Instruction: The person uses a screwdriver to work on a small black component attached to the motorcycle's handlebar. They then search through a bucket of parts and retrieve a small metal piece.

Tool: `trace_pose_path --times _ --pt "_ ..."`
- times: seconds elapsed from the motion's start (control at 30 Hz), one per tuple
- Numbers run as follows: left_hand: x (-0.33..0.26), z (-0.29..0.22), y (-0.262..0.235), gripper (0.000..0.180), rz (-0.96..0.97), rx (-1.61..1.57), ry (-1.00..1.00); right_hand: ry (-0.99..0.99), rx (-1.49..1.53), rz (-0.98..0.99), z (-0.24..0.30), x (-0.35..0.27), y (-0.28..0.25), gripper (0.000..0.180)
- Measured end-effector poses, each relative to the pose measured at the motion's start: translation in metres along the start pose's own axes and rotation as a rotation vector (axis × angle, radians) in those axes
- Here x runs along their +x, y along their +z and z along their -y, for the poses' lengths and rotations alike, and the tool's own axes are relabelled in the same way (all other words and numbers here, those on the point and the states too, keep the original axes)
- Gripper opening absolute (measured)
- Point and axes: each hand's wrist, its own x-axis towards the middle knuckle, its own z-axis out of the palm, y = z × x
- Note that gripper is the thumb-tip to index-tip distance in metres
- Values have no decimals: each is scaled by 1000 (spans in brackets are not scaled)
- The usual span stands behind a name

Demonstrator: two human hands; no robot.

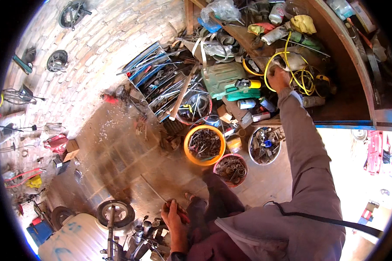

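In my left hand (174, 219), low in the picture, is a long screwdriver (153, 189). My fingers wrap its red handle, and its thin shaft points up and left over the floor. My right arm is stretched out to the cluttered shelf. There my right hand (278, 79) is beside a loop of yellow cable (268, 74) and a pale crumpled bag (290, 59). Its fingertips are hidden among these things, so whether it grips anything does not show. A green plastic case (224, 78) and a yellow-and-black tool (248, 84) lie to its left.
A yellow-rimmed tub (186, 145), a pink tub (247, 174) and a white bucket (251, 150) of metal parts stand on the floor. A blue tool tray (139, 63) lies at the wall. Below left are a wheel (101, 213) and a white tank (80, 239).
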Motion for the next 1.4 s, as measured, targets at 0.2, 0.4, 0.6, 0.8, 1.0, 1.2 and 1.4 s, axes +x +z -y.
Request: trace_pose_path --times 0.2,0.4,0.6,0.8,1.0,1.2,1.4 --pt "-4 -3 -3 12 130 -46 79 171 1446 415 113 -78 -110 18" --pt "-12 0 -34 9 192 -81 180 49 1956 672 187 -144 -171 16" --pt "-43 9 -102 15 91 -25 116 -318 1671 825 277 -241 -188 12" --pt "-81 26 -165 29 162 -139 247 -777 1170 1111 333 -378 -219 13" --pt "-114 82 -237 29 -58 -219 387 -1193 924 1384 396 -485 -255 26" --pt "-137 124 -276 30 -217 -368 435 -1607 746 1300 429 -541 -276 29" --pt "-164 137 -281 27 -277 -487 358 -1770 666 1416 444 -565 -288 28"
